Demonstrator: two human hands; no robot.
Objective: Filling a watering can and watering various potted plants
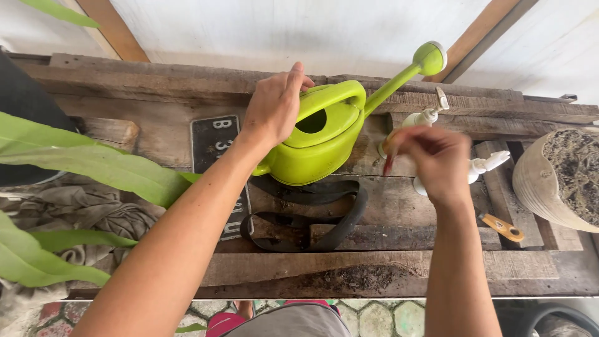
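- The left hand [274, 103] rests on the back of the lime-green watering can [324, 140], fingers curled over the rear of its handle arch, at the upper middle of the frame; it grips or steadies the can, though how firmly cannot be told.
- The right hand [437, 159] is blurred at centre right, fingers bunched around something small with a reddish tip [389, 163]; what it is cannot be made out.
- The can stands upright on the rough wooden table [387, 240], its long spout rising toward the upper right and ending in a round rose [430, 57].
- Risk: the spout reaches up past the table's far edge, so a turn of the can could swing it against the slanted wooden beam [480, 31] there.
- Risk: two white spray nozzles [483, 167] lie just beside the right hand; a quick move could knock them off the uneven planks.
- Risk: the clay-coloured pot of soil [549, 181] sits at the right edge, near enough to be bumped.
- A black rubber strap loop [324, 224] lies just below the can and could snag its base if the can is dragged toward the near edge.
- Open room: bare planks along the near edge, lower middle; large green leaves [93, 162] and crumpled cloth [93, 209] crowd the left side.
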